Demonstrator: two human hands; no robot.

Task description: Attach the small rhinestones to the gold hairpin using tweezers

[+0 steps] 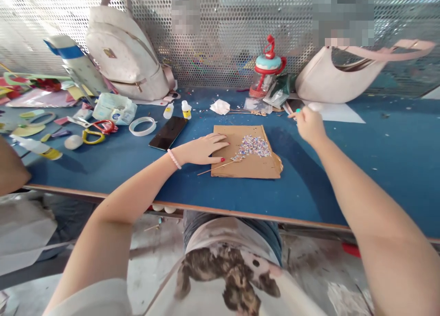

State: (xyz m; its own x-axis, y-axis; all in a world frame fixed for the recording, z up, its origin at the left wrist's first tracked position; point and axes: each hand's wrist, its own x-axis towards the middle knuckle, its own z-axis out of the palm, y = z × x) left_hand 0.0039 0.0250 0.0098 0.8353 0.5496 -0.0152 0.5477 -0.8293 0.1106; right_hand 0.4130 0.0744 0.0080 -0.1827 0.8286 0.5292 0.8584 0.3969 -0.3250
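My left hand [208, 149] lies with its fingers apart on the left side of a flat piece of cardboard [223, 169]. On the cardboard is a pile of small multicoloured sparkly bits [255, 146]. A thin stick [213, 169] with a glittery end lies by my left thumb, its bare end past the cardboard's left edge. To the right, over the blue table, my right hand [311, 123] is closed with its fingers curled. A small teal spot shows at its fingertips; what they pinch is too small to make out.
Behind the cardboard are a white crumpled tissue [220, 106], decorated sticks [247, 111], glue bottles [186, 110] and a red-lidded cup [266, 73]. A phone [168, 133], tape roll [142, 126] and scissors [93, 135] lie left. A backpack [123, 55] and handbag [319, 78] stand against the perforated metal screen.
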